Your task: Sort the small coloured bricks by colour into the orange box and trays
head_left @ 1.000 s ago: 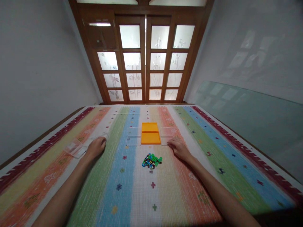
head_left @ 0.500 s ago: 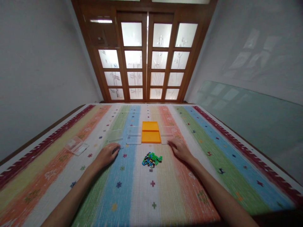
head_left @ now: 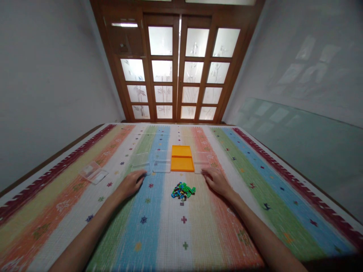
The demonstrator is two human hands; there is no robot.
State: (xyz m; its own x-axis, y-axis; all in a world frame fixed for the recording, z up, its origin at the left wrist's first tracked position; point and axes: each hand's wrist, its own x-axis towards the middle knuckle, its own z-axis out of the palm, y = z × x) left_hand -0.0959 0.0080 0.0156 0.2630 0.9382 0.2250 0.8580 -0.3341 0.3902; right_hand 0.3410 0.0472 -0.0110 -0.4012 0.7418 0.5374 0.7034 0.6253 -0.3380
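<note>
My left hand (head_left: 134,183), its fingers curled together, is at the near edge of an opened clear plastic box (head_left: 141,165) and grips it there. On the other side, my right hand (head_left: 217,180) has its fingers bent and pressed at the near edge of another clear plastic box (head_left: 198,169), just right of the orange case. The orange case (head_left: 182,164) lies open flat between the boxes. Another clear box (head_left: 161,166) adjoins its left side. Nearer to me, between my hands, is a small pile of green, blue, brown and yellow toy bricks (head_left: 183,191).
Further left, an opened clear box (head_left: 98,177) with something whitish in it lies at an angle. A striped, patterned cloth (head_left: 170,234) covers the table. Wooden doors with glass panes (head_left: 178,71) stand beyond, a pale glass panel (head_left: 300,132) on the right.
My left hand has shifted the clear box slightly away and to the right, and it now lies straighter beside its neighbour. My right hand stays at its box. The view has shifted slightly.
</note>
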